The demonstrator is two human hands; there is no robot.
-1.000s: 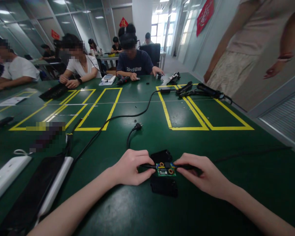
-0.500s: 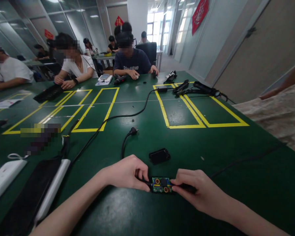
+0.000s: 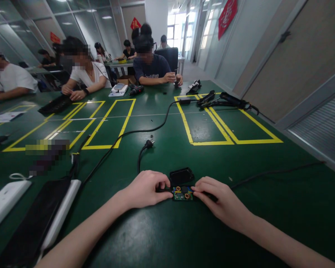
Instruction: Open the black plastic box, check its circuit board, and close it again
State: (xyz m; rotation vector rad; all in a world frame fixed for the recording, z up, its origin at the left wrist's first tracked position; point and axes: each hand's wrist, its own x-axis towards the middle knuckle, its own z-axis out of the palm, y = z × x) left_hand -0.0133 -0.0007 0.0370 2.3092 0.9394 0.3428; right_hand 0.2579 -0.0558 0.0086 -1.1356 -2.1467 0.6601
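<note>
A small green circuit board (image 3: pixel 183 194) with two copper-wound rings lies between my hands. My left hand (image 3: pixel 148 189) pinches the black cable at the board's left end. On the other side, my right hand (image 3: pixel 216 198) is closed on the black cable at the right end, thumb and forefinger together. Just beyond the board, an open black plastic shell (image 3: pixel 181 175) rests on the table, its near edge close to the board. A cable with a black power plug (image 3: pixel 149 144) on it curves up from behind my left hand.
Power strips (image 3: pixel 60 216) and a black pouch (image 3: pixel 35 223) lie at the left. A long black cable (image 3: pixel 145 131) crosses the green table (image 3: pixel 262 230). Black parts (image 3: pixel 226 99) lie at the far right. Co-workers sit opposite; a power drill (image 3: pixel 136 90) lies near one.
Both my hands and the board have moved forward, closer to the black shell. The person at the right edge has left the view. The co-worker opposite has brought their hands together.
</note>
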